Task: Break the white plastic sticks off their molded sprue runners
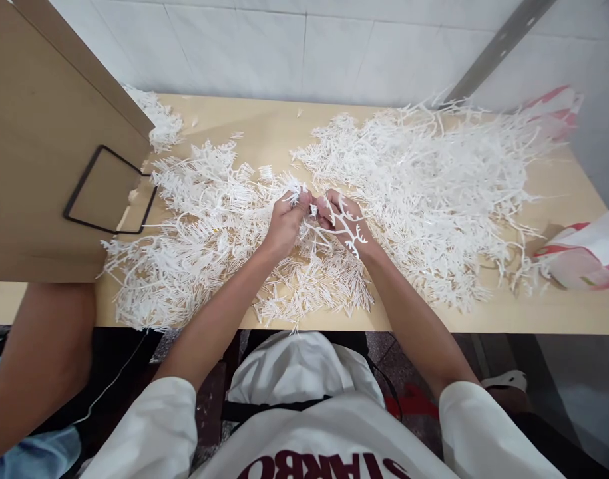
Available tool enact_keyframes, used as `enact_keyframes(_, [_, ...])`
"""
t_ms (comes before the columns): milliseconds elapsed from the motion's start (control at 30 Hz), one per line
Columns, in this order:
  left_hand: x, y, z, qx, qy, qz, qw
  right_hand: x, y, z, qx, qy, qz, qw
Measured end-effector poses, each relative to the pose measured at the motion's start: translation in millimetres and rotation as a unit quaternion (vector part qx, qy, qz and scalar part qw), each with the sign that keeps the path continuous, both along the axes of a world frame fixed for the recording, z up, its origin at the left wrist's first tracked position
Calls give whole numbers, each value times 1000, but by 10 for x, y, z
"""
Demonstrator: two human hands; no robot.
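Both of my hands meet above the middle of the table. The fingers of my left hand [288, 216] are closed on small white plastic pieces that poke out at the top. My right hand [345, 216] pinches a branched white plastic sprig [353, 229], whose forked twigs lie across the back of the hand and wrist. Under my hands is a spread of short loose white sticks [314, 286]. A heap of white branched pieces [194, 233] lies beside my left hand, and a larger heap [434, 193] lies beyond my right hand.
A cardboard panel [49, 146] with a black wire frame [104, 189] stands at the left. A co-worker's arm [54, 346] shows below it. Red-and-white plastic bags [584, 253] lie at the right end of the wooden table [578, 313]. A tiled wall [264, 53] runs behind.
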State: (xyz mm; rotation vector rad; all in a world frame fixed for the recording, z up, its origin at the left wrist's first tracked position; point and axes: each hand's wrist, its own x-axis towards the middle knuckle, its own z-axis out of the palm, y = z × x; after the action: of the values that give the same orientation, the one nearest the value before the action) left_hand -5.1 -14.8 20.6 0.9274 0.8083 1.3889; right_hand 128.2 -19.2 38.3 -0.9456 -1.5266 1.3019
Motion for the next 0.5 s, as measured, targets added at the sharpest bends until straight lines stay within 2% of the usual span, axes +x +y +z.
enact_keyframes(100, [36, -23, 26, -58, -42, -9, 997, 2, 23, -66, -18, 19, 12, 1000])
enact_keyframes(200, [51, -19, 8, -79, -62, -14, 995, 17, 21, -91, -37, 22, 24, 999])
enact_keyframes(333, [-14, 69, -17, -78, -77, -3, 994, 38, 13, -55, -44, 39, 27, 998])
enact_keyframes(400, [-67, 120, 3, -62, -81, 21, 995, 42, 18, -24, -42, 55, 3, 998])
enact_keyframes(500, [-104, 140, 49, -23, -40, 57, 997, 32, 33, 1, -47, 79, -35, 995])
